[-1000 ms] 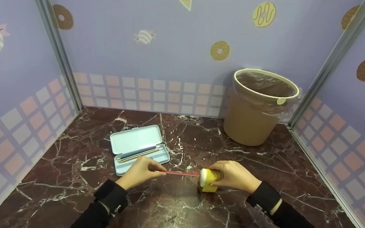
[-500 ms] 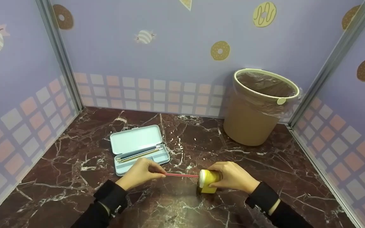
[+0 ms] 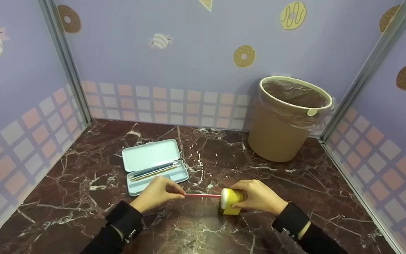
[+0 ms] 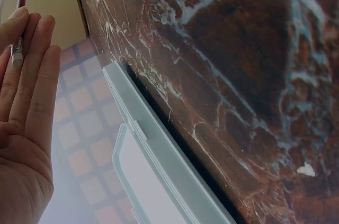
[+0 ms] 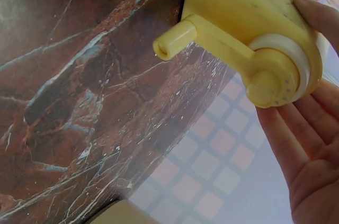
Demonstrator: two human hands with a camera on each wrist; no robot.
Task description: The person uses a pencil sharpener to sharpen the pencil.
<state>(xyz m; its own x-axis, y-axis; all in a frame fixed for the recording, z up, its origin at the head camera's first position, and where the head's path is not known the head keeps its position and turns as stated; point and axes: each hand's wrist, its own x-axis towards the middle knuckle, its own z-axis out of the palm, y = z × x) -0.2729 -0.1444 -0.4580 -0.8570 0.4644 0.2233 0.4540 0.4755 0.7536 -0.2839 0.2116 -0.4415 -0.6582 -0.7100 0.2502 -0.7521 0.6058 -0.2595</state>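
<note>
My left hand (image 3: 159, 194) pinches a red pencil (image 3: 203, 195) near its eraser end between thumb and fingertips. In the left wrist view, the pencil's eraser (image 4: 17, 60) pokes out past the fingers. The pencil lies level, its far end meeting the white-rimmed front of a yellow pencil sharpener (image 3: 232, 201); its tip is hidden there. My right hand (image 3: 259, 195) grips the sharpener from behind, thumb on one side and fingers on the other. On the sharpener's back, the right wrist view shows a yellow crank handle (image 5: 222, 44) that the fingers leave untouched.
An open pale-blue pencil case (image 3: 152, 155) with several pencils (image 3: 155, 171) in it lies just beyond my left hand. At the back right stands a tan bin (image 3: 277, 137) with a clear plastic liner. Patterned walls close off the marble tabletop (image 3: 203, 233) at back and sides.
The right hand and sharpener have shifted very slightly left and down. The pencil's end by my left fingers sits a touch lower, so it lies more level. The pencil case stays put.
</note>
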